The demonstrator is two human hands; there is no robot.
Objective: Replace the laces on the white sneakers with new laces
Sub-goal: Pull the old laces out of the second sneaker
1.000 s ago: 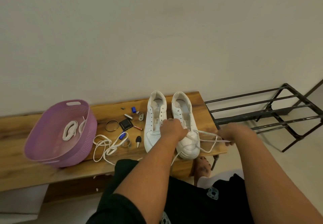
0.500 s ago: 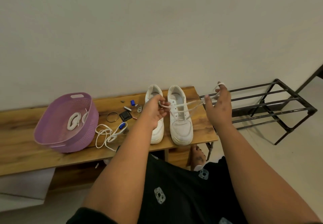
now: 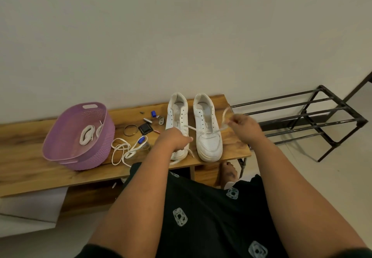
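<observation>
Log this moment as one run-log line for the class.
step: lacing right sneaker | left hand: pinches lace | right hand: pinches other end | spare laces: purple basket

Bench glossy grained wood; basket matt perforated plastic; sneakers smooth white leather-look; rack dark metal.

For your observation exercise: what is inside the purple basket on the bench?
Inside the purple basket, a coiled white lace lies on the bottom, with another white piece against the right wall. The near wall hides part of the floor.
</observation>
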